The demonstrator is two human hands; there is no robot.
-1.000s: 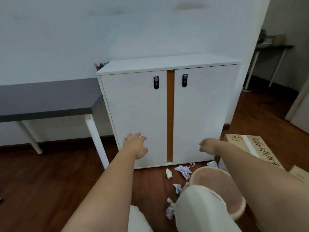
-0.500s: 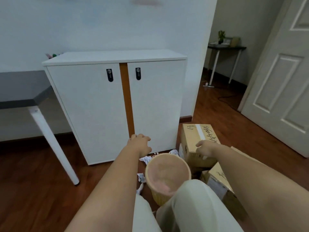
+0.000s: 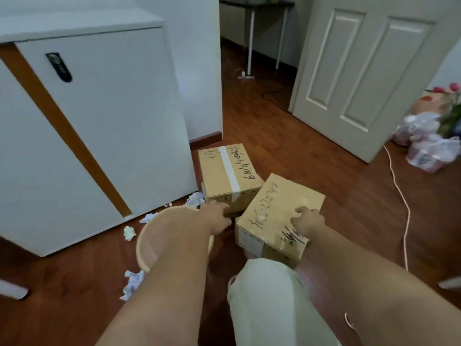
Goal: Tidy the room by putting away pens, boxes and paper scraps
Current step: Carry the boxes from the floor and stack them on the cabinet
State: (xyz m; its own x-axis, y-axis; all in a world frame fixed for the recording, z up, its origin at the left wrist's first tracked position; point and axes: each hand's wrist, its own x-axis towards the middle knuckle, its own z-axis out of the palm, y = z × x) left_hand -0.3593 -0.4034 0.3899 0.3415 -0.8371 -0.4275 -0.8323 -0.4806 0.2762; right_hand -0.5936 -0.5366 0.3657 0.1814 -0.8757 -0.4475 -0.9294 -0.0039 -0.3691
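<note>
Below, dark wood floor [image 3: 311,151] carries two cardboard boxes [image 3: 225,176], paper scraps [image 3: 129,233]; right hand [image 3: 308,221] curled on one, left hand [image 3: 218,217] unclear.

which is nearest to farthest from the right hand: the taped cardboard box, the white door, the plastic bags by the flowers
From the right hand, head view:
1. Taped cardboard box, just ahead and left.
2. White door, ahead to the right.
3. Plastic bags, far right, though close to the door's lower edge.
</note>
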